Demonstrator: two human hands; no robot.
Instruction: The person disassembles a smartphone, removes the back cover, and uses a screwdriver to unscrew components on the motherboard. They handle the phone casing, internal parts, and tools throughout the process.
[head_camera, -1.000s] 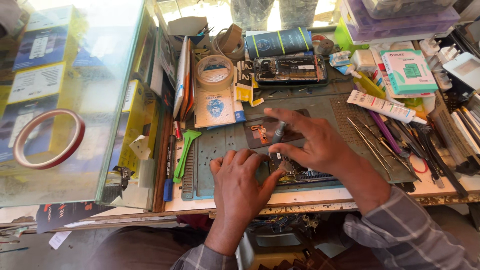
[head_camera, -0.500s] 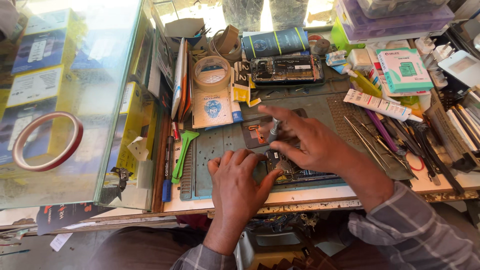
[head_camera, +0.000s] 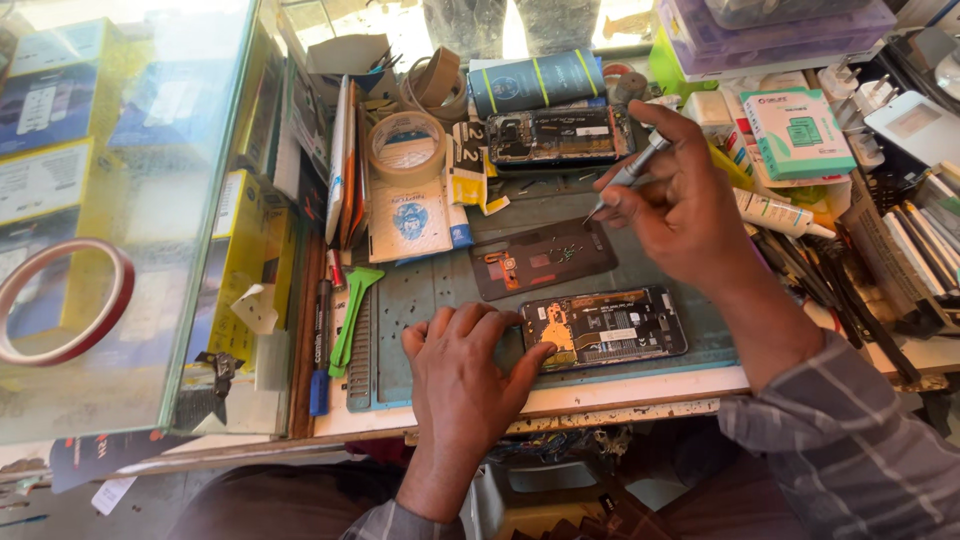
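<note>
An opened phone (head_camera: 608, 328) with its circuit boards showing lies on the grey-green work mat (head_camera: 430, 290) near the bench's front edge. My left hand (head_camera: 465, 375) rests flat beside it, fingertips touching its left end. My right hand (head_camera: 680, 190) is raised over the mat behind the phone and grips a slim metal tweezers-like tool (head_camera: 628, 178), tip pointing down-left. A dark back cover (head_camera: 540, 258) lies on the mat between the phone and a second opened phone (head_camera: 555, 135) at the back.
A roll of tape (head_camera: 405, 145), a small booklet (head_camera: 410, 222), a green pry tool (head_camera: 350, 315) and pens sit left of the mat. Tubes, tools and boxes (head_camera: 800, 130) crowd the right side. A glass case (head_camera: 110, 220) stands at left.
My right hand has lifted off the phone and moved back and up with the tool. The phone and back cover, hidden under the hands before, now show. My left hand stays at the phone's left end.
</note>
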